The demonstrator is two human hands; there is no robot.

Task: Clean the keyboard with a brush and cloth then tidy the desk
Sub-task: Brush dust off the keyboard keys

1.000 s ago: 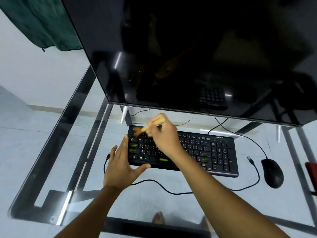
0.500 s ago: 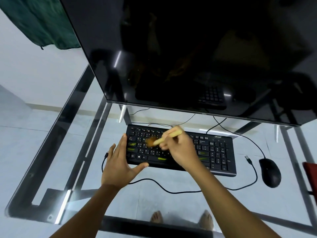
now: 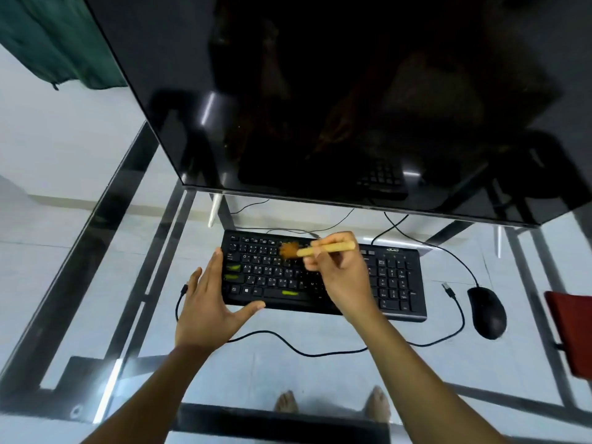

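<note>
A black keyboard (image 3: 394,280) with a few green-marked keys lies on the glass desk (image 3: 96,283) under the monitor. My right hand (image 3: 339,277) grips a small wooden-handled brush (image 3: 323,249); its brown bristles touch the upper key rows left of centre. My left hand (image 3: 211,302) rests against the keyboard's front left corner, fingers straight along the left edge and thumb along the front edge. No cloth is in view.
A large dark monitor (image 3: 352,100) overhangs the back of the desk. A black mouse (image 3: 487,312) sits right of the keyboard, with loose cables (image 3: 288,342) and a USB plug (image 3: 448,290) in front. A red object (image 3: 573,328) lies at the right edge.
The right hand swept the brush rightward from the keyboard's top left corner, dipped to the middle rows, then back up to the upper rows. The left hand stayed at the corner.
</note>
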